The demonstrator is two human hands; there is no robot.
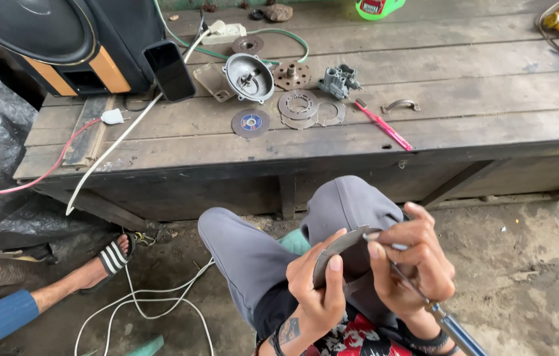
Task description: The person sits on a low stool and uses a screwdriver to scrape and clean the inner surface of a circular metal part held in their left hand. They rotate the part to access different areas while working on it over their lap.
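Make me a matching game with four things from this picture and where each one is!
Things:
1. curved metal plate
2. pink toothbrush
3. phone
4. thin tool

Places:
A. leaning against the black speaker
B. in the right hand
C. lying flat on the wooden bench
D. in the left hand

Pairs: 1-D, 2-C, 3-A, 4-B

Stuff you can't really make out here

Screwdriver handle below the right hand runs off the bottom edge; the thin plate is half buried behind left hand fingers.
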